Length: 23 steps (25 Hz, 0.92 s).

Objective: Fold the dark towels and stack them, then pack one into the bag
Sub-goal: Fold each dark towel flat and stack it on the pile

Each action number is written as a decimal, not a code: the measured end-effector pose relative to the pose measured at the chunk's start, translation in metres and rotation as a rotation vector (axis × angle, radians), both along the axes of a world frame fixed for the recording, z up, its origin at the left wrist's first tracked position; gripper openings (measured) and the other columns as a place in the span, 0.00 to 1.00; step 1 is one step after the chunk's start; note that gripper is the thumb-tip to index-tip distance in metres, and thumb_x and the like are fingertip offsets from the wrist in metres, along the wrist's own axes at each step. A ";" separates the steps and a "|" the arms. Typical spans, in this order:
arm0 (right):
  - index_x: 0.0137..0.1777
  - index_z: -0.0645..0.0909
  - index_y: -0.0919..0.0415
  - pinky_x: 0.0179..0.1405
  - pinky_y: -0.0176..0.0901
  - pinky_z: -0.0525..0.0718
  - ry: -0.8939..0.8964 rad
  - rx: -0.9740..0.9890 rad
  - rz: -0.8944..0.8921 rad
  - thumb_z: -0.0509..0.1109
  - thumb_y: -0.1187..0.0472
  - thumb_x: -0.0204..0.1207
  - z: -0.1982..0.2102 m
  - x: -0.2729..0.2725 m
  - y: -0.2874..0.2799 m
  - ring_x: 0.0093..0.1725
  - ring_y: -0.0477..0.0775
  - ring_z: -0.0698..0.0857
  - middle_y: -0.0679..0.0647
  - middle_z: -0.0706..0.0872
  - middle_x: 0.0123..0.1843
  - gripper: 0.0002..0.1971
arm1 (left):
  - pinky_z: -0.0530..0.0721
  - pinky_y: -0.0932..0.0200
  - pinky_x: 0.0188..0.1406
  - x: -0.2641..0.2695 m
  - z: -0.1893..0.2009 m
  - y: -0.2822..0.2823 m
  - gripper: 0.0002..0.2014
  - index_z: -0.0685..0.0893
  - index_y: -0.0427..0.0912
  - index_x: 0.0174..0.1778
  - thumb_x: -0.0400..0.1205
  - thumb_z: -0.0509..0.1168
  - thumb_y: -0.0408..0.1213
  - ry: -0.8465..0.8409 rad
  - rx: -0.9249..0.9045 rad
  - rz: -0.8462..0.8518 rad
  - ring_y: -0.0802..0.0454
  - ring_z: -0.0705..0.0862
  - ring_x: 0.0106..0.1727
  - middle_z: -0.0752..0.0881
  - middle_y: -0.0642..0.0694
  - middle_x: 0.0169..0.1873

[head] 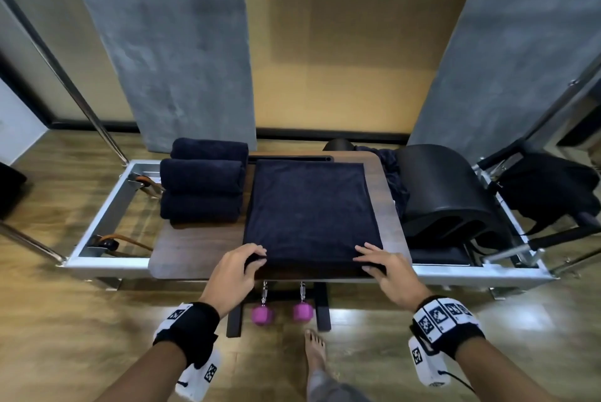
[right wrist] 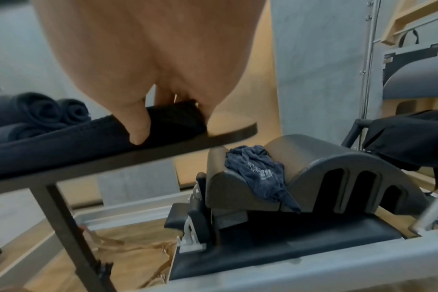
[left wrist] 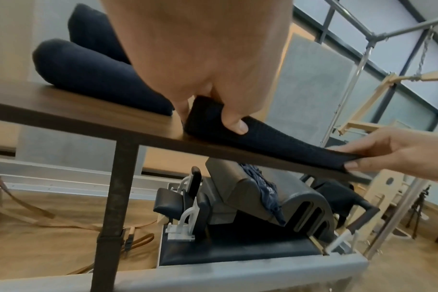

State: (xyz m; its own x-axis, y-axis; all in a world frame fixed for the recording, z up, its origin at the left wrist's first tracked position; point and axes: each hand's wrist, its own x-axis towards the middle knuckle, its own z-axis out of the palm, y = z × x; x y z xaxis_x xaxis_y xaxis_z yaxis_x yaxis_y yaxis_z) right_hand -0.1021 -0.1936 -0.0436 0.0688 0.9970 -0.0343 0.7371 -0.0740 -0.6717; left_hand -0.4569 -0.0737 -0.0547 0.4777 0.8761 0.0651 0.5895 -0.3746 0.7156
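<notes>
I have a dark towel spread flat in the centre of the head view, lying on the brown worktop. My left hand pinches its near left corner, thumb under the edge and fingers curled on top. My right hand pinches the near right corner the same way; in the right wrist view my thumb presses against the folded edge of the towel at the rim of the worktop. Three rolled towels sit stacked at the left of the worktop, just beside the flat one. At the right of the frame a black bag hangs off the metal frame, beyond a black arched barrel. A crumpled dark cloth lies draped over that barrel.
</notes>
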 end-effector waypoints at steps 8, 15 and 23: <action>0.50 0.94 0.57 0.60 0.54 0.89 0.302 0.164 -0.260 0.84 0.59 0.75 0.057 0.051 0.101 0.53 0.47 0.92 0.47 0.95 0.47 0.06 | 0.82 0.63 0.48 0.063 0.061 0.084 0.03 0.89 0.50 0.52 0.89 0.71 0.37 -0.192 0.098 0.277 0.60 0.88 0.47 0.90 0.55 0.43; 0.46 0.93 0.51 0.65 0.63 0.88 0.369 0.102 -0.330 0.82 0.65 0.76 0.046 0.096 0.214 0.55 0.54 0.92 0.51 0.95 0.48 0.07 | 0.78 0.54 0.45 0.122 0.071 0.177 0.07 0.87 0.42 0.55 0.88 0.66 0.26 -0.071 -0.036 0.473 0.49 0.84 0.42 0.88 0.43 0.44; 0.46 0.93 0.54 0.62 0.47 0.84 0.282 -0.074 -0.430 0.85 0.62 0.73 0.007 0.119 0.282 0.57 0.56 0.89 0.47 0.92 0.46 0.05 | 0.84 0.46 0.49 0.159 0.029 0.240 0.07 0.85 0.38 0.59 0.88 0.67 0.27 0.082 -0.185 0.571 0.35 0.87 0.56 0.86 0.37 0.54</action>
State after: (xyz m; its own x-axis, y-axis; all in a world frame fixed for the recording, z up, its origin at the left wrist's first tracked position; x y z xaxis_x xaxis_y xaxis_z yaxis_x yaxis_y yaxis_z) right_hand 0.0170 0.0889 -0.0364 0.4496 0.8748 -0.1802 0.4211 -0.3855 -0.8210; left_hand -0.2974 0.1667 -0.0255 -0.0748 0.9887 -0.1297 0.7169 0.1437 0.6822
